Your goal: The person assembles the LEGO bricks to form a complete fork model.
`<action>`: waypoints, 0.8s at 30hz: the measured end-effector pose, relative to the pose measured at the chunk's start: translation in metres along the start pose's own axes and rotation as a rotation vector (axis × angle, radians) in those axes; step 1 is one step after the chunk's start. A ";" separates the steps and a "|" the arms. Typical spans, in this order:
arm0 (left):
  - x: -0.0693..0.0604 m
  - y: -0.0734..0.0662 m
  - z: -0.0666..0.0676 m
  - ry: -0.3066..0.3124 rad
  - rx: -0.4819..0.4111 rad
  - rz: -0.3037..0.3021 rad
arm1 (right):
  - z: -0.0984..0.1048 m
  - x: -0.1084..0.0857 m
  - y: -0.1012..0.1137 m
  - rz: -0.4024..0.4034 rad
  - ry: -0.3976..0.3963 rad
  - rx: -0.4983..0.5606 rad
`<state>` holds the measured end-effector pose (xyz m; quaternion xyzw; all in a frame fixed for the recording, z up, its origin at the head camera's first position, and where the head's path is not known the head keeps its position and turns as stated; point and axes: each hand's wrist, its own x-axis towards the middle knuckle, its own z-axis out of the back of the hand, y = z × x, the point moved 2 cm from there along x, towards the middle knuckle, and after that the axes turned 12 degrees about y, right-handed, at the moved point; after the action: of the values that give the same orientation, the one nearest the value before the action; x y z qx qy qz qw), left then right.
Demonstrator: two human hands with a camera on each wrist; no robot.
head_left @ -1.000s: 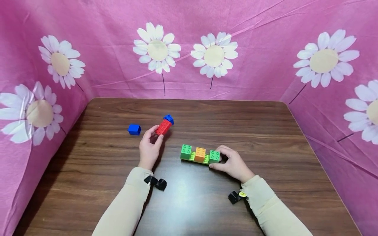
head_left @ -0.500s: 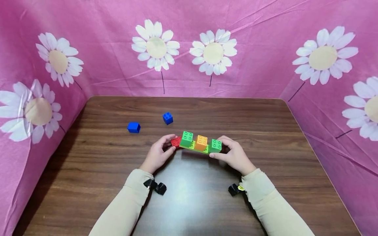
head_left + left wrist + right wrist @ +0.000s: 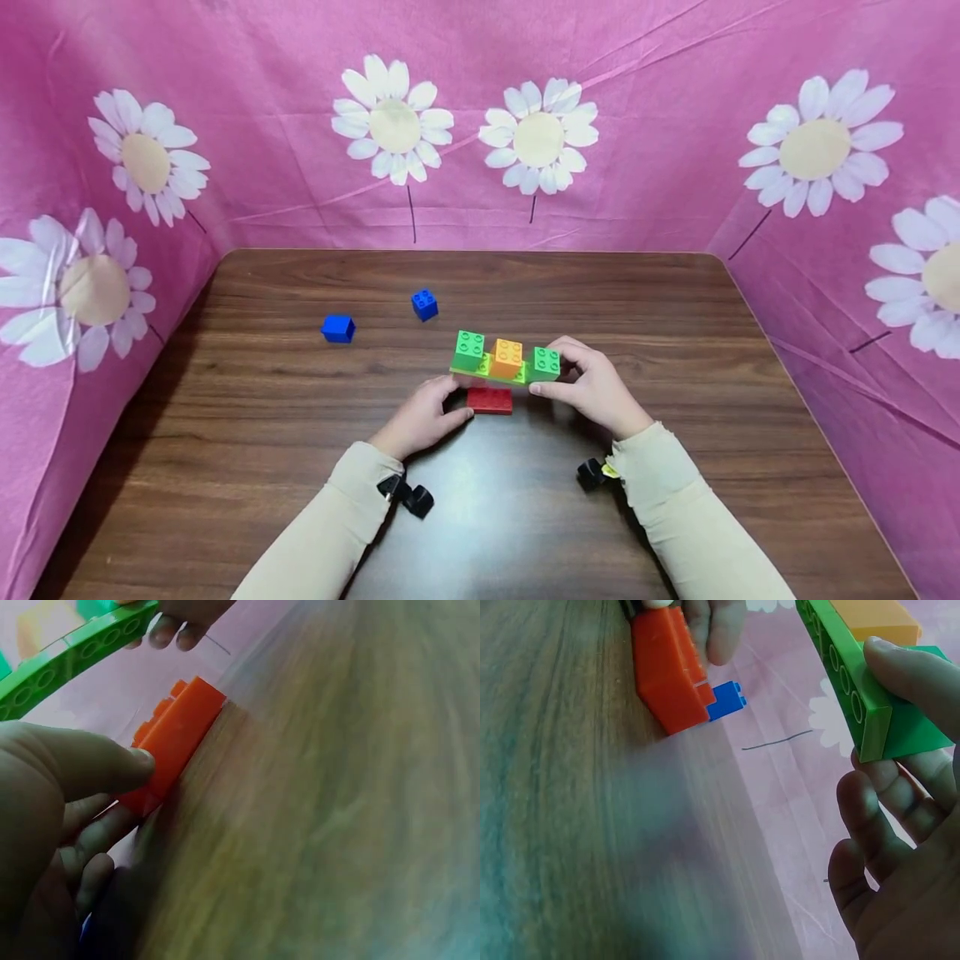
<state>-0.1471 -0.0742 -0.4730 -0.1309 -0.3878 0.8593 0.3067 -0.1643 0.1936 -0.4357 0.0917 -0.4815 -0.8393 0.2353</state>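
In the head view a long lime brick (image 3: 486, 367) carries a green block (image 3: 468, 350), an orange block (image 3: 507, 358) and another green block (image 3: 544, 363). My right hand (image 3: 596, 387) pinches its right end and holds it raised. Below and in front lies a red brick (image 3: 491, 401), its left end between the thumb and fingers of my left hand (image 3: 423, 417). The left wrist view has the red brick (image 3: 176, 739) studs up on the table, pinched by my left hand (image 3: 67, 787). A gap separates it from the lime brick (image 3: 847, 682) in the right wrist view.
Two blue bricks lie toward the back left of the wooden table (image 3: 637, 308): one (image 3: 338, 328) farther left, one (image 3: 424, 305) with its studs showing. Pink cloth (image 3: 465, 217) with white flowers surrounds the back and sides.
My left hand has brought the red brick from beside the blue brick, right and toward the front, to below the lime assembly. My right hand has lifted that assembly and moved it slightly back.
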 end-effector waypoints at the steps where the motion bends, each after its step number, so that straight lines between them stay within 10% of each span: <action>1: 0.000 -0.001 -0.001 0.005 0.017 0.004 | 0.000 0.001 0.001 -0.004 0.005 -0.009; 7: 0.001 0.001 0.000 0.019 -0.031 0.044 | 0.000 -0.003 0.023 -0.006 0.037 -0.007; 17: 0.001 0.019 0.010 -0.082 -0.529 0.054 | -0.003 -0.005 0.023 -0.023 0.101 0.033; 24: -0.003 0.020 0.010 -0.096 -0.539 0.048 | -0.006 -0.003 0.020 -0.036 0.139 0.002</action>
<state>-0.1577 -0.0917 -0.4814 -0.1760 -0.6135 0.7373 0.2216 -0.1536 0.1823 -0.4222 0.1586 -0.4630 -0.8346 0.2529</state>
